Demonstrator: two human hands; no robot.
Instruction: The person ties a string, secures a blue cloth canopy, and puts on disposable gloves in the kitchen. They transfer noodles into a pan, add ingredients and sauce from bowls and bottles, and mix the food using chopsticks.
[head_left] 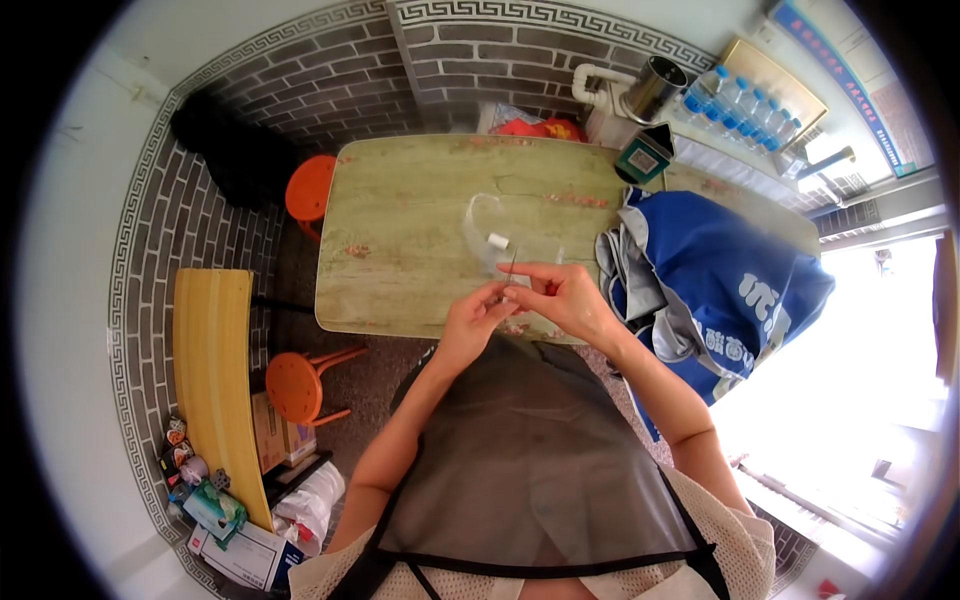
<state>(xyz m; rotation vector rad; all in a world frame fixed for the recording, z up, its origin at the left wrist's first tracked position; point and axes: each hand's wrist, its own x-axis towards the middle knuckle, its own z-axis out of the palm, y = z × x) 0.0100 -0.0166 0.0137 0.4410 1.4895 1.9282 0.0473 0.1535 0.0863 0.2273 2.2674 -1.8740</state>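
Over the near edge of the table, my left hand (472, 316) and my right hand (570, 298) meet at the fingertips. A thin, dark, needle-like piece (514, 258) sticks up from between them, its lower end in my left fingers' pinch. My right thumb presses close to those fingertips, with the index finger curved above it; whatever is in this grip is too small to make out. Just beyond the fingers lies a small white spool-like cylinder (498, 241). A pale, see-through curled strip (474, 215) rests on the tabletop beside it.
The greenish table (400, 230) stands before me. A big blue cloth bag (720, 260) with white lettering covers its right side. A green box (643, 155) sits at the far right corner, near several water bottles (745, 108). Orange stools (295, 388) and a wooden bench (212, 370) stand left.
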